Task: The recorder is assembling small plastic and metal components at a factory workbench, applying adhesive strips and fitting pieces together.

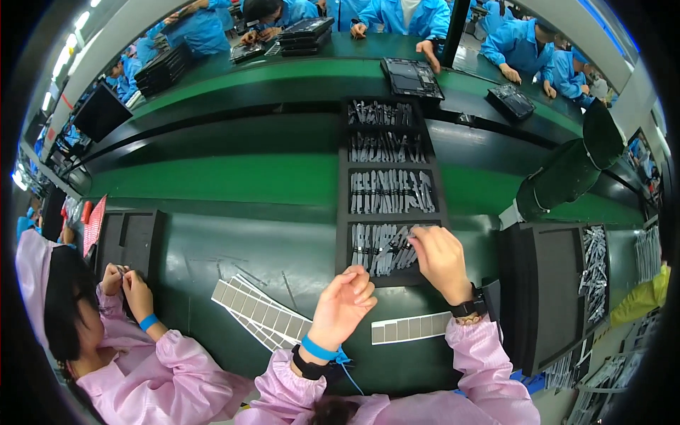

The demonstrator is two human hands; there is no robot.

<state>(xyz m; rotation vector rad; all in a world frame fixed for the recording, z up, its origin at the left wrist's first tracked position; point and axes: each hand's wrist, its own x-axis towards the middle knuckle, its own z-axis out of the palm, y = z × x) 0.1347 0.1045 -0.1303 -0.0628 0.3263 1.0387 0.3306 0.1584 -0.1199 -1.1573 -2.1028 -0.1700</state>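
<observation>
A long black foam tray point(343, 234) holds rows of thin grey strip-shaped parts point(375, 191) in its compartments. My right hand point(443, 261) reaches over the nearest compartment, its thumb and fingers pinched on a grey strip-shaped part at the right end of the row. Just in front of the tray, my left hand point(343, 309) is raised with the fingers curled in; whatever is in them, if anything, is hidden. A sheet of grey rectangular labels point(411, 329) lies below my right wrist. More label sheets point(265, 312) overlap to the left of my left hand.
Black foam trays point(549, 297) are stacked at the right, beside a pile of grey parts point(593, 273). A dark green duct point(567, 177) rises behind them. At the left, a co-worker in pink point(156, 368) works by another black tray point(131, 244). Loose thin strips point(288, 289) lie on the table.
</observation>
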